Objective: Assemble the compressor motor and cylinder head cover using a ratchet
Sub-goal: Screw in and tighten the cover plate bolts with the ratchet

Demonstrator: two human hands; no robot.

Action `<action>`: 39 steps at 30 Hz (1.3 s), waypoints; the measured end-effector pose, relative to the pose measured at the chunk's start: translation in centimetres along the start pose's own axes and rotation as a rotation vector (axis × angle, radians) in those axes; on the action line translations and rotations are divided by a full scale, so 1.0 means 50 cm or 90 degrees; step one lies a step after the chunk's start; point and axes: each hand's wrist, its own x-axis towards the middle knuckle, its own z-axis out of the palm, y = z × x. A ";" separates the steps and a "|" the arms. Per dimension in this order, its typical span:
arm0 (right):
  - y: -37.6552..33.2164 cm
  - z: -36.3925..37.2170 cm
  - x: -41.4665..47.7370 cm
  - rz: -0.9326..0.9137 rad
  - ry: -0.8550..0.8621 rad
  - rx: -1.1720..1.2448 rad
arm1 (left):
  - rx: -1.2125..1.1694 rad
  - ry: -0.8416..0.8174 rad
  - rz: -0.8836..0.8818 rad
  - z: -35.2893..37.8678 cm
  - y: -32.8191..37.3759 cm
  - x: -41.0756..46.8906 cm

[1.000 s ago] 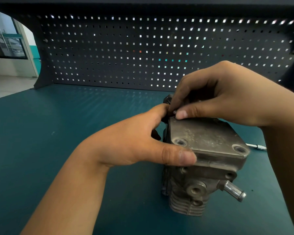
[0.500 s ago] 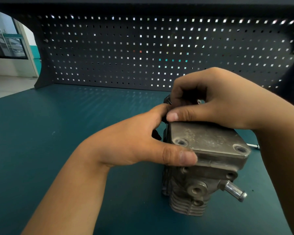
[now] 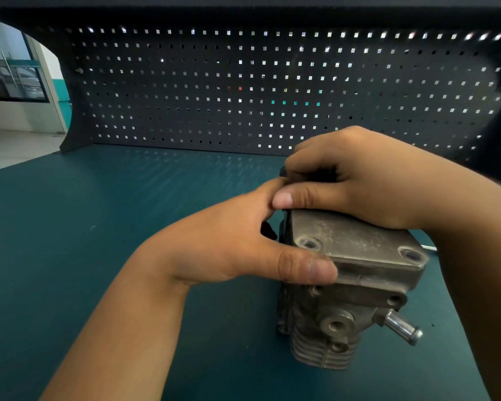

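Note:
A grey metal compressor (image 3: 327, 331) with cooling fins stands on the green table. On top of it lies the flat cylinder head cover (image 3: 359, 244), whose two near bolt holes are empty. My left hand (image 3: 223, 250) grips the cover's left side, thumb along its near edge and fingers round the far side. My right hand (image 3: 373, 180) rests over the far part of the cover. Its curled fingers and thumb pinch a small bolt at the far left corner; the bolt is hidden by the fingers. I see no ratchet.
A short chrome pipe (image 3: 402, 328) sticks out of the compressor toward the near right. A thin metal tip (image 3: 428, 248) shows on the table (image 3: 99, 227) behind my right forearm. A dark pegboard (image 3: 243, 82) closes the back of the table.
My right hand has sunk lower onto the cover's far left corner and its thumb has slid left, hiding the small bolt. My left hand and the compressor have stayed put.

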 end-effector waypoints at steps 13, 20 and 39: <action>0.033 -0.050 -0.031 -0.015 0.047 0.087 | 0.035 0.016 -0.033 -0.002 -0.005 -0.003; 0.034 -0.034 -0.021 -0.022 -0.011 0.096 | 0.002 0.001 -0.024 0.002 0.000 -0.002; 0.024 -0.023 -0.012 -0.014 0.010 0.074 | 0.012 0.007 -0.039 -0.001 -0.004 -0.005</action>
